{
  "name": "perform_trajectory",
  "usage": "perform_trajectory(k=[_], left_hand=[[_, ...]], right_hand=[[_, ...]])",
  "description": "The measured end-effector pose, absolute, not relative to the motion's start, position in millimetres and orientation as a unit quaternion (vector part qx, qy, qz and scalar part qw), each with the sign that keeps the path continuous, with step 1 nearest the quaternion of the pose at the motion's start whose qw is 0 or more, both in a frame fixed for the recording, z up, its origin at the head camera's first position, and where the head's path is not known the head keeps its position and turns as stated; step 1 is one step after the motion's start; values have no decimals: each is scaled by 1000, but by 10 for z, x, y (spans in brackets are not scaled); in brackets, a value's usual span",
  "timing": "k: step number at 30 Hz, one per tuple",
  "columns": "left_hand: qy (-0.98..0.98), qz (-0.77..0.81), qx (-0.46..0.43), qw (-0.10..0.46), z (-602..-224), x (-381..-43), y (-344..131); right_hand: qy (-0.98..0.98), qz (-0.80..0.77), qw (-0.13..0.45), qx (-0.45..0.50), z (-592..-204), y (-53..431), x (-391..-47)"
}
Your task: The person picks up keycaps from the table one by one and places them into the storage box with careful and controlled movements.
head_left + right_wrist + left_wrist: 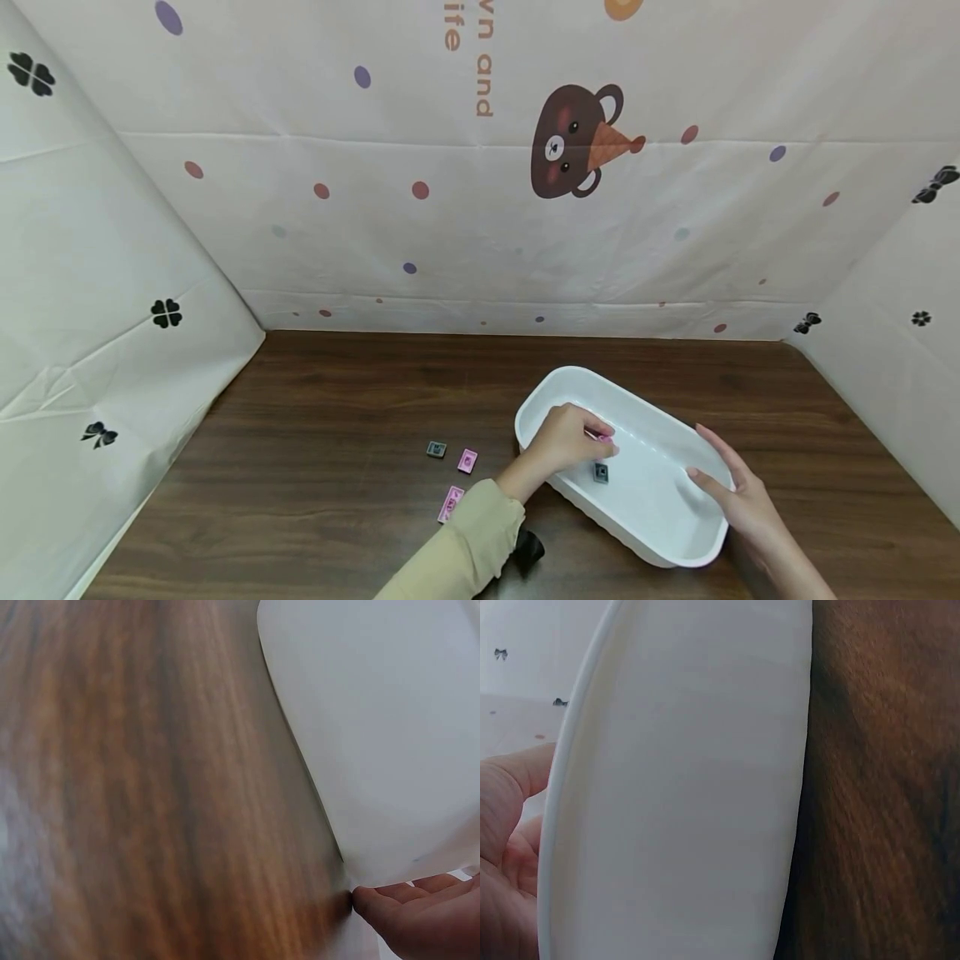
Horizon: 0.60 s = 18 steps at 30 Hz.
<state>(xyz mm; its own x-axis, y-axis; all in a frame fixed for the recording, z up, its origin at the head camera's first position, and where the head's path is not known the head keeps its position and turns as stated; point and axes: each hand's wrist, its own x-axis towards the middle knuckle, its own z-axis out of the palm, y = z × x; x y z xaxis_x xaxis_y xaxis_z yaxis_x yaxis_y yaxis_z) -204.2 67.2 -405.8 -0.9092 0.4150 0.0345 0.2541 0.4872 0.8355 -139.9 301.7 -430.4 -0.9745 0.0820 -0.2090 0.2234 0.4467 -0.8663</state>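
Note:
My left hand [564, 437] reaches over the near-left rim into a white plastic tray [637, 404]. Its thumb and fingertips pinch a small pink tile [604, 438], mostly hidden by the fingers. Just below the fingertips, a small dark tile [601, 473] lies on the tray floor. My right hand [753, 504] holds the tray's right end, with the thumb over the rim and the fingers along the outside. In the left wrist view, the tray wall [682, 780] covers much of the left hand [510, 847]. The right wrist view shows the right hand [427, 915] at the tray's edge.
On the brown wooden table [315, 467], left of the tray, lie a dark tile [437, 449], a pink tile [467, 461] and a longer pink piece [451, 504] beside the sleeve. A black object [528, 550] shows under the left cuff. Printed white cloth [480, 225] walls the back and sides.

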Motion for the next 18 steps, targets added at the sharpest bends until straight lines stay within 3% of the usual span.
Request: perform_trajectory(k=[18], left_hand=[[901, 380, 175, 117, -4069, -2058, 774]], right_hand=[[842, -526, 79, 89, -4310, 3038, -1406]])
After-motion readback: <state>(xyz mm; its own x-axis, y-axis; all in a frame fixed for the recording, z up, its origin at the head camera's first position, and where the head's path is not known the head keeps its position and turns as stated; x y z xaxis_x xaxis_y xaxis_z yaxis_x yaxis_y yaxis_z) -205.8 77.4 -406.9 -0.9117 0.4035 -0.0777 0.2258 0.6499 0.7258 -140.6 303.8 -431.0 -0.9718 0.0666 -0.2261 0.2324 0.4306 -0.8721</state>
